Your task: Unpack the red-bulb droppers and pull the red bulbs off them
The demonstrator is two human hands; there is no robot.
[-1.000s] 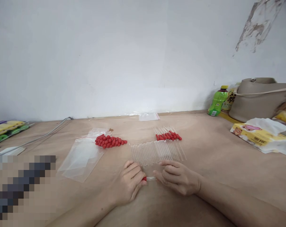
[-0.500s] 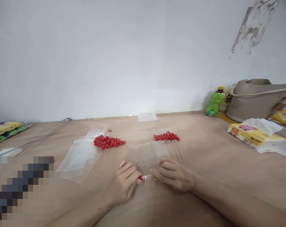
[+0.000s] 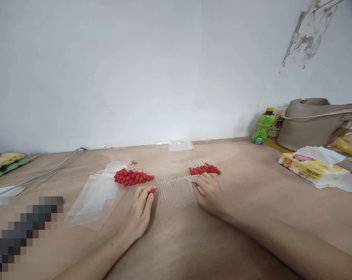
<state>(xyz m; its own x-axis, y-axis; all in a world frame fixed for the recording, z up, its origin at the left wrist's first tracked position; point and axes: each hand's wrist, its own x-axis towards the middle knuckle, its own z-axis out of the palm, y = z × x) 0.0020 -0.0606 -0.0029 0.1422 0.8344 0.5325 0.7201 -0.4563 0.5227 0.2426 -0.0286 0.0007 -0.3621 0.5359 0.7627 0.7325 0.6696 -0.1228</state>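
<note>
My left hand is closed, with a red rubber bulb showing at its fingertips. Just beyond it lies a heap of red rubber bulbs beside clear plastic bags. A row of thin glass dropper tubes is laid side by side in the middle. Over the right end of that row, my right hand has curled fingers down among the tubes; what they grip is hidden. Right behind its knuckles, glass droppers with red bulbs lie in a line, their tubes pointing to the wall.
Clear zip bags lie at left, and another small bag rests against the wall. A grey cable crosses the left side. To the right stand a tissue pack, a green bottle and a beige bag.
Both hands have moved apart and farther from me. The glass tube that ran between them is out of sight; my right hand has reached the tube row, my left has shifted toward the bulb heap.
</note>
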